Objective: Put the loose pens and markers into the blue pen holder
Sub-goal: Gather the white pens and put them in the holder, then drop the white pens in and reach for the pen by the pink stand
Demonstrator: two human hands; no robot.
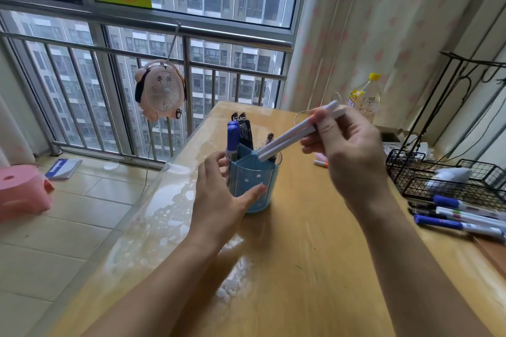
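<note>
Single head cam, wide-angle, looks forward and down across tabletop (301, 268) toward window (164, 35); close on both forearms, no second view.

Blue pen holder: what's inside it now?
The blue pen holder holds a blue marker and black pens; two white pens are entering. Lower ends hidden by its walls.

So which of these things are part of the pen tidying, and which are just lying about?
Part of the job: blue pen holder, white pens in the right hand, left hand, loose markers.

Lying about: wire basket, bottle, pink fan.
</note>
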